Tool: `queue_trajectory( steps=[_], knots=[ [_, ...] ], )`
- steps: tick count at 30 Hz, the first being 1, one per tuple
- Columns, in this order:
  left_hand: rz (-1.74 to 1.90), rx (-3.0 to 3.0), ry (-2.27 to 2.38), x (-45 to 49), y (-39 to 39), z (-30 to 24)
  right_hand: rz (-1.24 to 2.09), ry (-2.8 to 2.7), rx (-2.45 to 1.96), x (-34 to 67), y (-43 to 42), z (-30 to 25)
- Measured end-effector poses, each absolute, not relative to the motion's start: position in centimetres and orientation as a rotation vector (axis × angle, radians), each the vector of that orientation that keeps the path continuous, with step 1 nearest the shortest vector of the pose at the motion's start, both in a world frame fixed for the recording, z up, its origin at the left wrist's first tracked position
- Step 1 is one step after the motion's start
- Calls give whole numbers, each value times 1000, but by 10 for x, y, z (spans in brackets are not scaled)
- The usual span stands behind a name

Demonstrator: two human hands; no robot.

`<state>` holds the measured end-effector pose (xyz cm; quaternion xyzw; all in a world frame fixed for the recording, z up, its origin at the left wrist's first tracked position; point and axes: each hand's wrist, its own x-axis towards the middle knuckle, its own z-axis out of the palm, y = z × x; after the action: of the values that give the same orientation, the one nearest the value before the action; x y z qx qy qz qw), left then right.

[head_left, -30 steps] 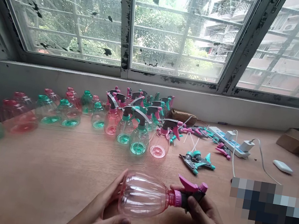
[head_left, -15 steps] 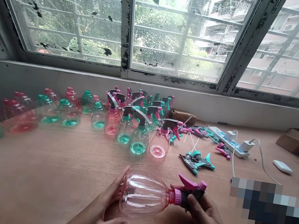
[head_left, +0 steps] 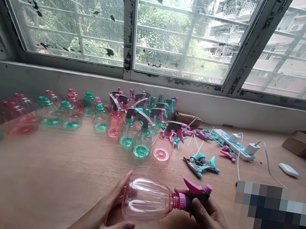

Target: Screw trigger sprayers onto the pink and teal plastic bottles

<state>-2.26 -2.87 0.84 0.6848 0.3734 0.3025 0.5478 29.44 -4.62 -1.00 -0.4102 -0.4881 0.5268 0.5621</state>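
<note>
A clear pink spray bottle lies sideways in the air between my two hands, low in the head view. Its pink collar and black-and-pink trigger head point right. My right hand is closed around that head near the collar, thumb in front. At the bottle's base, my left hand cups the bottom, with its fingers partly hidden behind the plastic and the thumb standing off below. Beyond the bottle, loose green-and-grey spray heads lie on the table.
Finished-looking spray bottles stand grouped at the centre back. Open pink and green bottles stand to the left. More trigger heads, a white power strip, a white mouse and a cardboard box are on the right.
</note>
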Motion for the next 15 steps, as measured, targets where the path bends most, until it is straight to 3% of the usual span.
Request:
queue_trajectory(
  steps=[15],
  knots=[
    [693,1628,944,-23,-32,15,1221,-1130,-1006,290,-49,-1]
  ],
)
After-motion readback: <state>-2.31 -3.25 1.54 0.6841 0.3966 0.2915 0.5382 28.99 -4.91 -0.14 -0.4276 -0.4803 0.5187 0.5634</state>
